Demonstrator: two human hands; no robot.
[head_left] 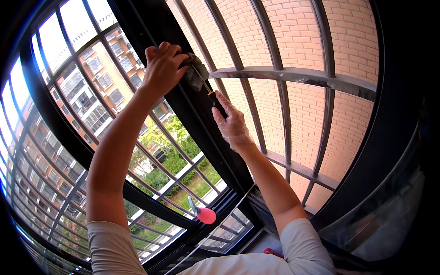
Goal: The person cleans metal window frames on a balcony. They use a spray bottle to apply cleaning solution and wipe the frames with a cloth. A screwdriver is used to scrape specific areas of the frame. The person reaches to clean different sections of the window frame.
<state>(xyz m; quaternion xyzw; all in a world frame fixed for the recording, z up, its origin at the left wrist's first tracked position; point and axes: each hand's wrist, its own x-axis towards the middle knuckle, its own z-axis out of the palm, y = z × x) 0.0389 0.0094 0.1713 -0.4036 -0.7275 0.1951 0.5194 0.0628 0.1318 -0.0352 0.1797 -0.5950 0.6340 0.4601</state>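
Note:
My right hand (233, 121), in a thin clear plastic glove, grips the black handle of a screwdriver (217, 101) with an orange collar. Its metal shaft points up and left against a crumpled dark grey cloth (196, 75). The cloth lies against the dark window frame post (201, 121). At the post's upper part, my bare left hand (164, 66) has its fingers bent and its thumb at the cloth, pinching its edge. The screwdriver's tip is hidden in the cloth's folds or behind them.
Curved metal bars (282, 75) stand outside on the right, before a brick wall (298, 41). A pink and grey-blue spray bottle (206, 216) stands low near the sill. A white cord (224, 217) runs diagonally below my arms. Something red (272, 251) lies lower right.

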